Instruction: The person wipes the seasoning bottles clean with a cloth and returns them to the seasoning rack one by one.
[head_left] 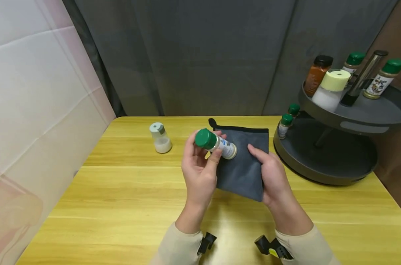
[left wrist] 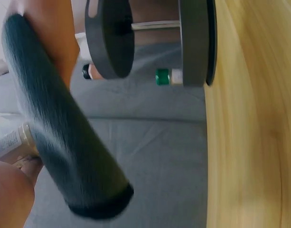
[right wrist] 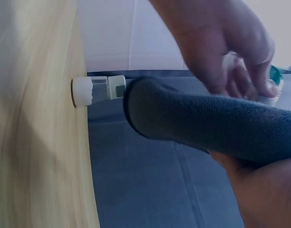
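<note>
Dark curtain [head_left: 203, 55] at the back, pale sheet [head_left: 38, 92] on the left side, wood-grain surface [head_left: 120, 206] below your hands. Your left hand [head_left: 200, 173] has the jar [head_left: 217, 142] raised above the surface, roughly mid-scene: thumb on its near side, fingers curled round the far side, pinching it. Your right hand [head_left: 275, 178] holds the cloth [head_left: 240, 167], thumb laid along its face; the head view hides the fingers behind it, so their exact spread cannot be told. Key relation: the jar's long axis runs aslant, green cap up and to the left, base down and to the right, so the base end points across the cloth towards your right thumb. Your left hand is the nearer to the jar, being on it; your right thumb lies just beyond the base, apart from it. Whether base and cloth touch, you cannot settle from these views. Judgement: this looks like wiping in hand, and the next move would turn on that base end, since the cloth lies behind and to the right of it, on the side your left fingers leave uncovered. Off to the left, the shaker [head_left: 161, 138] stands upright on the surface; to the right, the two-tier rack [head_left: 323, 178] stands well apart from the jar.
</note>
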### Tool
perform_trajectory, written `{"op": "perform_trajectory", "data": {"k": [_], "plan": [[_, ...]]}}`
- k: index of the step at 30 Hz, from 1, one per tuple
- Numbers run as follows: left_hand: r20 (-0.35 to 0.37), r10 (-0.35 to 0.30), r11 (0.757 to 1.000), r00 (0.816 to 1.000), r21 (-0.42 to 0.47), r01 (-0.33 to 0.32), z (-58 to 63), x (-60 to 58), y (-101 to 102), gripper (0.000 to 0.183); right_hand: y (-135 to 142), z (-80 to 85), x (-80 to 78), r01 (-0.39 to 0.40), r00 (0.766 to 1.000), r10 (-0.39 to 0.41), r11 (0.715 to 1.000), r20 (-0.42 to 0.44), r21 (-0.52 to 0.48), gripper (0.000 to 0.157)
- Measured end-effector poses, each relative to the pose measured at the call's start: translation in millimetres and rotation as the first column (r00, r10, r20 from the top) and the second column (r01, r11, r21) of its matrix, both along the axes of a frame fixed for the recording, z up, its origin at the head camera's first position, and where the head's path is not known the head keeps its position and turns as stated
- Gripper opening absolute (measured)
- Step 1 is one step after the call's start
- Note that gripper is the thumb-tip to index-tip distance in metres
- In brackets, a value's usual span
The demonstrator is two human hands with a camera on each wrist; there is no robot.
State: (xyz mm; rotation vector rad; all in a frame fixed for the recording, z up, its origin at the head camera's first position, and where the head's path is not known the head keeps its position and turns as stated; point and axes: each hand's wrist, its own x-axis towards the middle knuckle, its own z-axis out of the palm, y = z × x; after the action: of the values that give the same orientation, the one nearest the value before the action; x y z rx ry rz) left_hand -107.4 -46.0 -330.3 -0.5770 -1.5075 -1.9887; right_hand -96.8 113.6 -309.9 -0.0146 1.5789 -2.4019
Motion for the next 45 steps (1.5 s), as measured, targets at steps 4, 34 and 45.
{"op": "perform_trajectory", "data": {"k": [4,34,45], "plan": [[-0.018,-0.023,1.000,1.000,-0.021,0.022,0.7,0.9,3.0,0.049,-3.2,-1.1,0.5,-0.017,1.000,0.017,1.000,0.012,0.000,0.054],[-0.003,0.023,0.999,1.000,-0.028,-0.023,2.4,3.3,5.2,0.046,0.9,3.6,-0.2,0.010,1.000,-0.010,1.000,0.022,0.001,0.046],[0.015,0.052,0.999,0.999,0.000,-0.052,2.1,1.9,-3.1,0.047,5.9,5.2,5.0,-0.017,0.999,0.016,1.000,0.045,0.008,0.031]]}}
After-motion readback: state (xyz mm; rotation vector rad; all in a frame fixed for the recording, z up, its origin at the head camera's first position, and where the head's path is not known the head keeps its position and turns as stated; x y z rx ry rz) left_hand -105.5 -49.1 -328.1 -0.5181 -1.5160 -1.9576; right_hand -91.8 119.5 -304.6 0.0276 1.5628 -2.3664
